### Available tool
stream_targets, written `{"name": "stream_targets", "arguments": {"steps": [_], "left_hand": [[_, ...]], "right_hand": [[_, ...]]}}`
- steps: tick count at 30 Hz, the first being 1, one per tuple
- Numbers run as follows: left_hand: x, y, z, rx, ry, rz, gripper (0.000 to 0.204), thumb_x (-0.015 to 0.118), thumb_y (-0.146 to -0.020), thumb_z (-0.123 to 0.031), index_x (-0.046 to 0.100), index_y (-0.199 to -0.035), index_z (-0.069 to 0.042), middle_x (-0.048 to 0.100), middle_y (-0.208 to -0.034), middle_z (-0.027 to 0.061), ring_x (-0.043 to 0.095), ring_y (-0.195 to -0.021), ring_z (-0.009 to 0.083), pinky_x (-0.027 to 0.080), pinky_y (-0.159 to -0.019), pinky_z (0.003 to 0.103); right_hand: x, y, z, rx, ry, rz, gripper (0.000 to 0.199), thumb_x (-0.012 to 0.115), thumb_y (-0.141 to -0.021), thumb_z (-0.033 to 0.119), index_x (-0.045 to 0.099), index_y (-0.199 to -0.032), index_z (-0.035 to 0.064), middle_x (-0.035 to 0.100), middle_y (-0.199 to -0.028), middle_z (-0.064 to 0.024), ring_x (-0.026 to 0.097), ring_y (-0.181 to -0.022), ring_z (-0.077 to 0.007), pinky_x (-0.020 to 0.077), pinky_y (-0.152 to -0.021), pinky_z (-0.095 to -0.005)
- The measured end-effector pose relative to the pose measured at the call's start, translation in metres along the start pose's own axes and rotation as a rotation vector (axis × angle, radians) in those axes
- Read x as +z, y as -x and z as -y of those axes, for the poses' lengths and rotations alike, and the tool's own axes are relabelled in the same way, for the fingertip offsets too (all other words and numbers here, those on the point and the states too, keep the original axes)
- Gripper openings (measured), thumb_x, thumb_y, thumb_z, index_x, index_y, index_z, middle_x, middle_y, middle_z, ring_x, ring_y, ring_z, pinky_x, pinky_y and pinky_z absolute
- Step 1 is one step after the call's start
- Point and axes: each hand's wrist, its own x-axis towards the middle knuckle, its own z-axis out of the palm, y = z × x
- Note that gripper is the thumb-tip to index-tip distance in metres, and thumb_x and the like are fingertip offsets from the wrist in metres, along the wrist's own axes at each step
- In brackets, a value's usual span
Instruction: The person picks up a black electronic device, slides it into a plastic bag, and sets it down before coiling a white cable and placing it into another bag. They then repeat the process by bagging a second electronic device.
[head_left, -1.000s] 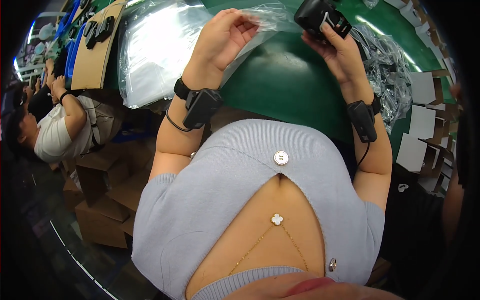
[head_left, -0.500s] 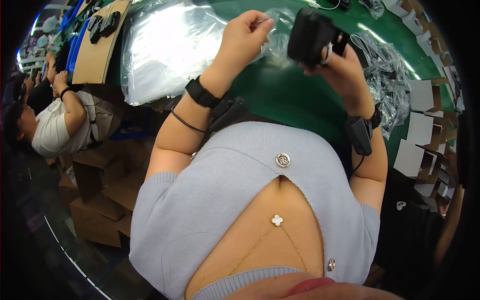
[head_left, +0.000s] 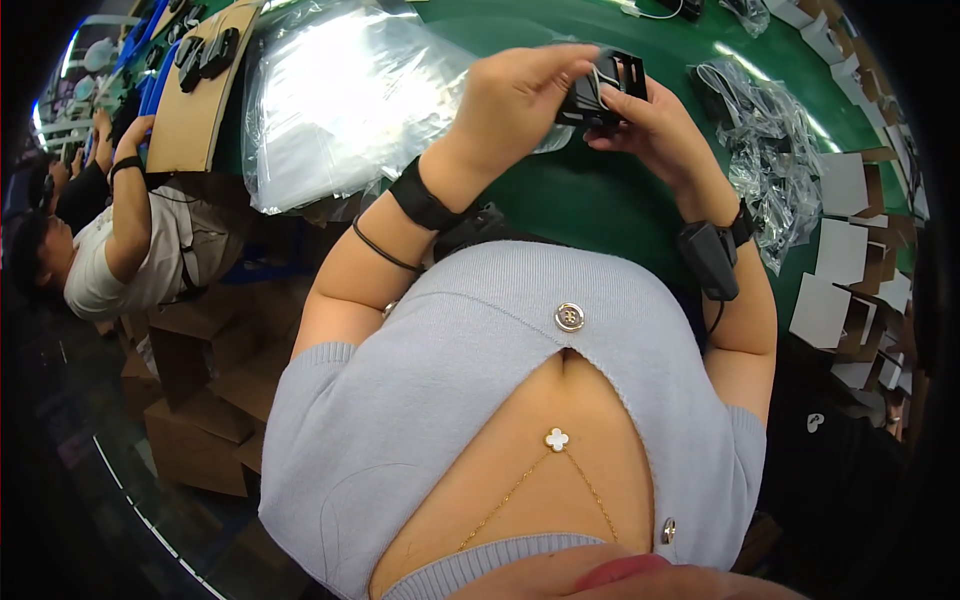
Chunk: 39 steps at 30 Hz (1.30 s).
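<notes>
1. Black device (head_left: pixel 603 92) – small boxy black part w/ open frame-like ribs; we hold it in the air above the green table (head_left: pixel 600 200), betw. both hands, just in front of our chest.
2. Key relation: device sits right of the left hand (head_left: pixel 515 105) and up-left of the right hand (head_left: pixel 655 130); both touch it, so neither is clearly nearer. Long axis looks roughly left-right, tilted a bit; can't tell exactly, fingers hide part.
3. Left hand: fingers curled over the device's top-left, thumb side under – a closed pinch grip on the device.
4. Right hand: palm cupped below device, fingertips pressing its right face; partly closed, grasping the device too.
5. Rel. to device: clear plastic bag (head_left: pixel 350 100), big & shiny, lies left of it on the table; a bit of clear film seems to hang at the device, not sure.
6. Crumpled plastic wraps (head_left: pixel 770 150) right of device; flat cardboard pieces (head_left: pixel 840 250) further right.
7. Brown board (head_left: pixel 200 110) w/ black parts far left of device; another person (head_left: pixel 110 250) sits beyond it.
</notes>
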Motion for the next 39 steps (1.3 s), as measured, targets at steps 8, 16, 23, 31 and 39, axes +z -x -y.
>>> {"name": "stream_targets", "arguments": {"steps": [8, 16, 23, 31, 39], "left_hand": [[0.013, 0.01, -0.001, 0.484, -0.432, 0.13, 0.037, 0.062, -0.071, 0.001, 0.067, -0.106, -0.013, 0.058, -0.063, 0.0048, 0.054, -0.053, 0.0214, 0.044, -0.047, 0.031], [0.016, 0.013, -0.01, 0.491, -0.498, 0.124, 0.034, 0.06, -0.071, -0.008, 0.066, -0.104, -0.014, 0.053, -0.06, -0.0008, 0.056, -0.055, 0.0171, 0.045, -0.05, 0.028], [0.046, -0.002, -0.015, 0.568, -0.396, 0.04, 0.03, 0.061, -0.07, -0.009, 0.066, -0.1, -0.013, 0.055, -0.061, -0.0004, 0.057, -0.056, 0.0165, 0.044, -0.049, 0.027], [0.06, 0.008, -0.038, 0.531, -0.477, 0.362, 0.022, 0.059, -0.073, -0.009, 0.066, -0.094, -0.01, 0.061, -0.065, 0.0039, 0.061, -0.058, 0.022, 0.048, -0.051, 0.03], [0.059, 0.018, -0.03, 0.419, -0.285, 0.318, 0.023, 0.06, -0.072, -0.005, 0.064, -0.095, -0.009, 0.06, -0.064, 0.0062, 0.06, -0.057, 0.0228, 0.047, -0.051, 0.031]], "right_hand": [[0.016, -0.003, -0.008, -0.009, 0.118, -0.282, 0.03, 0.051, -0.092, 0.022, 0.049, -0.112, -0.0002, 0.06, -0.092, -0.0098, 0.064, -0.078, -0.0194, 0.0568, -0.063, -0.0307], [0.013, -0.003, -0.007, -0.042, -0.826, -0.139, 0.028, 0.047, -0.094, 0.016, 0.051, -0.111, -0.0053, 0.06, -0.102, -0.0141, 0.061, -0.087, -0.0229, 0.0529, -0.078, -0.0298], [-0.006, -0.031, -0.05, -0.689, 0.314, -0.2, 0.031, 0.047, -0.092, 0.013, 0.051, -0.119, 0.001, 0.057, -0.107, -0.0163, 0.058, -0.095, -0.026, 0.0469, -0.077, -0.0314], [-0.022, -0.027, -0.06, -0.833, 1.082, -0.305, 0.039, 0.051, -0.091, 0.015, 0.045, -0.127, 0.0004, 0.052, -0.115, -0.0161, 0.055, -0.099, -0.0288, 0.0445, -0.084, -0.0359], [0.016, -0.001, -0.024, -0.68, 0.484, -0.099, 0.035, 0.048, -0.093, 0.012, 0.046, -0.126, 0.0012, 0.051, -0.113, -0.0156, 0.055, -0.095, -0.0244, 0.0463, -0.082, -0.0339]]}}
